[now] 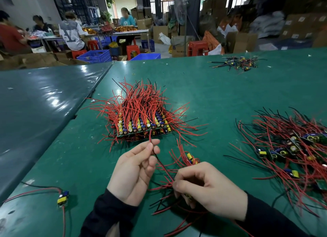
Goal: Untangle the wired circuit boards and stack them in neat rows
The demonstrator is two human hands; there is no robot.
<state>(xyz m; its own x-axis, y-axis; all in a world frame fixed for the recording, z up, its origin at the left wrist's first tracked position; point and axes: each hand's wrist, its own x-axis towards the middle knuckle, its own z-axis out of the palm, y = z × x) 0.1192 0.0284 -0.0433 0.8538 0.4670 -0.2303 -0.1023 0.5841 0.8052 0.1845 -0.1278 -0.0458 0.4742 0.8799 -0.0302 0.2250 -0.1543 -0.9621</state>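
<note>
— From the head view, what is worrying you here?

— The left hand (134,169) is pinching a red wire (150,137) between thumb and fingertips and holding it up, while the right hand (208,189) is curling round a small bundle of wired boards (190,159). The leads between the two hands are crossing over each other. If the left is tugging hard while that knot is snagging, I reckon a lead could be tearing off its board.

— Anything else at risk?

— The neat stack (143,125) is sitting just beyond the left hand's fingertips, its wires sticking up and out toward the hand. A loose lead could be hooking those and dragging the rows crooked.

— Where is the rest lying?

— The tangled heap (290,148) is lying on the green table (212,88) well out to the right of the right hand. One stray board (62,198) is lying off to the left of the left hand's wrist. A smaller scrap pile (238,63) is lying far beyond both.
</note>
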